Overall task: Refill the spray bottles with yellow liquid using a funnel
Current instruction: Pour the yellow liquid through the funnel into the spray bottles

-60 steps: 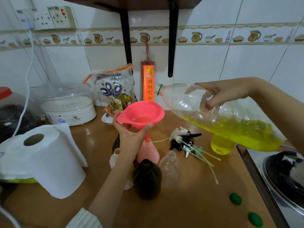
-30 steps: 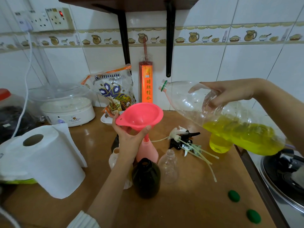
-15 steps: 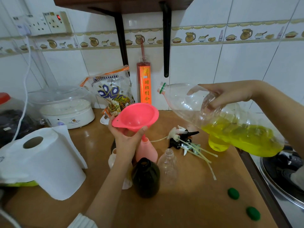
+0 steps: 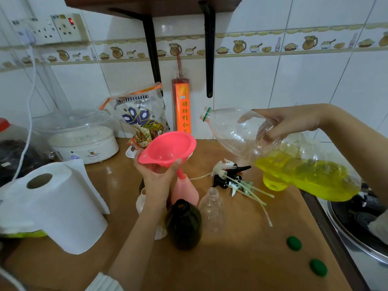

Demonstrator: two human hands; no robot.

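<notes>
Above the desk (image 4: 241,248), the right hand (image 4: 291,120) grips a large clear plastic bottle (image 4: 273,152) of yellow liquid, neck aimed far-left; the left hand (image 4: 157,177) holds the pink plastic funnel (image 4: 170,148) in a pink spray bottle (image 4: 184,192).

Domestic kitchen. White glazed wall tiles with a jug-and-bowl border (image 4: 239,47) across the top, white electric food steamer (image 4: 84,141) centre left, brown wooden worktop (image 4: 241,259), steel cooker hob (image 4: 357,223) lower right.

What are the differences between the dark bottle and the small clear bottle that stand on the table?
The dark bottle is opaque and nearly black, so its contents are hidden; the small clear bottle is see-through and looks empty. The dark bottle is wider and stands nearer the camera; the clear one is slimmer, to its right. Both stand upright on the table, with open necks and no spray head.
</notes>
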